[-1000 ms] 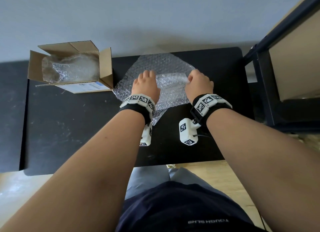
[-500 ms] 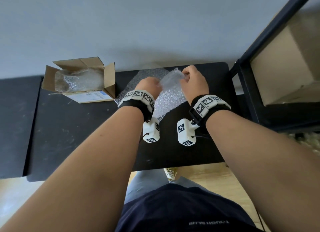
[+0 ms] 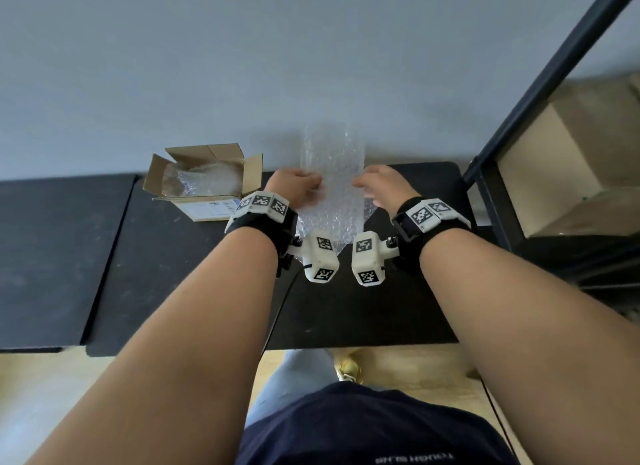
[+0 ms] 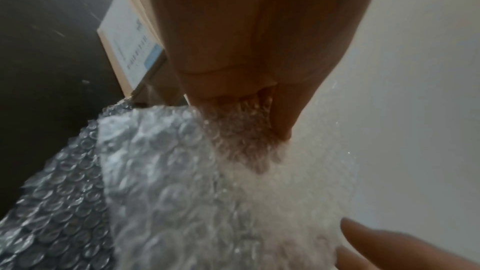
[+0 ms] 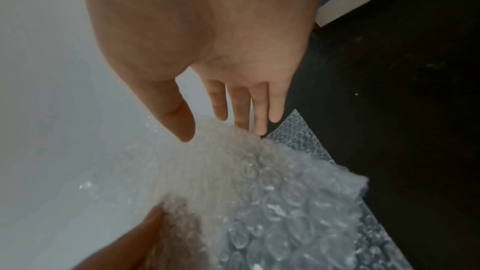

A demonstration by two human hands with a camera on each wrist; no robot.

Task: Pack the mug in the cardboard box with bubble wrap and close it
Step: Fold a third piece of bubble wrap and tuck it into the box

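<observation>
A sheet of bubble wrap (image 3: 331,173) stands raised off the black table (image 3: 346,308), its lower end still on the table. My left hand (image 3: 311,187) pinches its left edge; in the left wrist view the fingers (image 4: 239,141) show through the wrap and the thumb lies in front. My right hand (image 3: 363,187) is at the right edge with straight fingers (image 5: 259,118), its thumb tip touching the wrap (image 5: 259,182). The open cardboard box (image 3: 204,187) lies to the left with crumpled bubble wrap (image 3: 204,182) inside. No mug can be made out.
A grey wall (image 3: 242,66) rises just behind the table. A black metal shelf frame (image 3: 491,173) with a large cardboard box (image 3: 571,173) stands at the right. A second dark tabletop (image 3: 52,256) adjoins on the left.
The bubble wrap lay on the table a second ago; both hands lifted it and it now stands upright. My right hand's fingers have straightened off it.
</observation>
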